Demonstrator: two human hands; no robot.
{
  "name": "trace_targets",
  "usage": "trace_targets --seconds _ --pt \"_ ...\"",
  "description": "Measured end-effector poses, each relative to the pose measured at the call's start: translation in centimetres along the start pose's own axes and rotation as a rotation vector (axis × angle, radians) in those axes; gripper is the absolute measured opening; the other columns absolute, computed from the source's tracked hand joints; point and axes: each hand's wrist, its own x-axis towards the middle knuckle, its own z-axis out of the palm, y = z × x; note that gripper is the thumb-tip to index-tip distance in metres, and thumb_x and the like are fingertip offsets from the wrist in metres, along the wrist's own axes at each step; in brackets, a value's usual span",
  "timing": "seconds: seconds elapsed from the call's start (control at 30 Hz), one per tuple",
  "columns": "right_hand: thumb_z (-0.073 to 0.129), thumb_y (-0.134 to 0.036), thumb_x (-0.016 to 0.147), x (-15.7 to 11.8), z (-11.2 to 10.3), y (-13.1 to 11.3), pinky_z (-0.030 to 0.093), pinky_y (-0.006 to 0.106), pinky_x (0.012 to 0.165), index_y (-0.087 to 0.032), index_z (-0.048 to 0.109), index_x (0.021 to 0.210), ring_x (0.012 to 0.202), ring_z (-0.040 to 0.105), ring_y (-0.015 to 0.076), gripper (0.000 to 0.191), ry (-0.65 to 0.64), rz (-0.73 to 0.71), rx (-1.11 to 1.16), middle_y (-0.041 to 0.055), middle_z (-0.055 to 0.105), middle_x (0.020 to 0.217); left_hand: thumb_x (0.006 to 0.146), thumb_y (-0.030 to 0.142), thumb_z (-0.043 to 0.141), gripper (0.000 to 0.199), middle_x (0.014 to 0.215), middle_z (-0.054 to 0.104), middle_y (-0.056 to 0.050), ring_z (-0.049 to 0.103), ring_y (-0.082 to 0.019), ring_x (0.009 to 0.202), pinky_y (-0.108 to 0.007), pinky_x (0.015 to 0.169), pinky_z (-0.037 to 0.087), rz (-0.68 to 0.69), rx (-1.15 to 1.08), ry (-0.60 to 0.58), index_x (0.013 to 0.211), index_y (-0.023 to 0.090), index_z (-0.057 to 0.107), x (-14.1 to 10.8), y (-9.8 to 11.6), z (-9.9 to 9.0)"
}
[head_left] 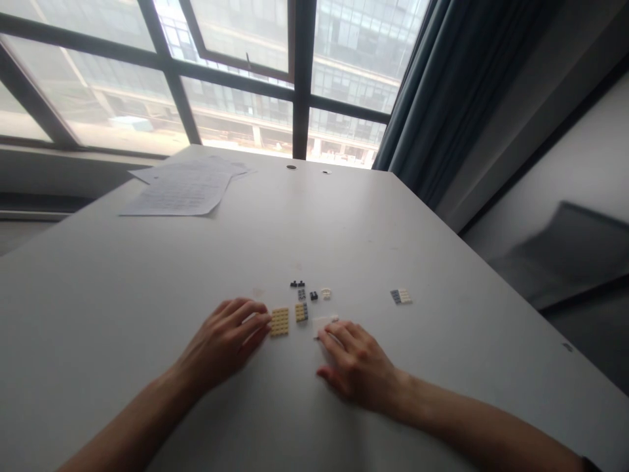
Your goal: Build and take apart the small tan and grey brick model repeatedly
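our left hand point(236, 334) lies low over the white table point(314, 229), its fingers loosely bent, with the tips at the left edge of a tan studded plate point(280, 322); we cannot tell whether it grips that plate. our right hand point(356, 360) is open, the thumb well apart from the fingers, whose tips reach a whitish piece point(324, 320) that they partly cover.

between our hands, just right of the tan studded plate, we have a tan-and-grey block point(301, 312). just beyond it sit a grey studded piece point(301, 295), a pair of dark pieces point(297, 284), a black piece point(313, 296) and a small white piece point(325, 294).

well apart, to the right of these and beyond our right hand, lies a grey-and-cream block point(401, 296). far to the left, near the window point(301, 85), we see printed sheets point(181, 190) overlapping on the white table.
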Motion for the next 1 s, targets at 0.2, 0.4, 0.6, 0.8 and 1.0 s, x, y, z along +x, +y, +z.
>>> trace_targets --seconds 0.2,0.4,0.6,0.8,1.0 --pt "0.046 -0.044 0.090 0.4 0.5 -0.7 0.041 0.045 0.101 -0.005 0.050 0.124 0.113 0.047 0.0299 0.051 -0.054 -0.023 0.005 0.0183 0.057 0.118 0.086 0.018 0.055 0.011 0.095 0.066 -0.005 0.058 -0.018 0.086 -0.033 0.080 0.045 -0.005 -0.013 -0.005 0.092 0.022 0.063 -0.1 -0.1 0.1" --pt "0.051 -0.037 0.090 -4.4 -1.4 1.5 0.047 0.039 0.096 -0.008 0.055 0.120 0.107 0.053 0.0257 0.042 -0.013 -0.048 -0.022 0.0139 0.062 0.115 0.085 0.017 0.056 0.011 0.094 0.066 -0.004 0.058 -0.017 0.085 -0.033 0.080 0.045 0.002 -0.034 0.003 0.092 0.021 0.063 -0.1 -0.2 0.2" --pt "0.050 -0.025 0.091 -9.7 -3.5 7.6 0.050 0.042 0.092 -0.013 0.059 0.116 0.103 0.058 0.0241 0.029 0.111 0.149 -0.159 0.0136 0.064 0.110 0.086 0.017 0.055 0.011 0.095 0.066 -0.005 0.058 -0.017 0.086 -0.033 0.080 0.044 0.006 -0.038 -0.011 0.093 0.021 0.062 -0.1 -0.3 0.2" --pt "0.052 -0.027 0.090 -10.9 -4.1 10.6 0.050 0.042 0.093 -0.016 0.059 0.117 0.104 0.059 0.0237 0.030 0.123 0.184 -0.192 0.0127 0.064 0.112 0.086 0.018 0.055 0.010 0.093 0.066 -0.005 0.059 -0.017 0.085 -0.032 0.078 0.045 0.005 -0.031 -0.002 0.091 0.021 0.063 0.0 -0.2 0.0" --pt "0.051 -0.029 0.091 -10.7 -4.1 10.5 0.051 0.043 0.092 -0.017 0.058 0.119 0.105 0.059 0.0246 0.032 0.142 0.191 -0.210 0.0131 0.063 0.114 0.085 0.018 0.055 0.010 0.094 0.067 -0.005 0.059 -0.017 0.085 -0.032 0.079 0.045 -0.010 -0.041 -0.005 0.091 0.021 0.063 0.0 -0.3 0.1"
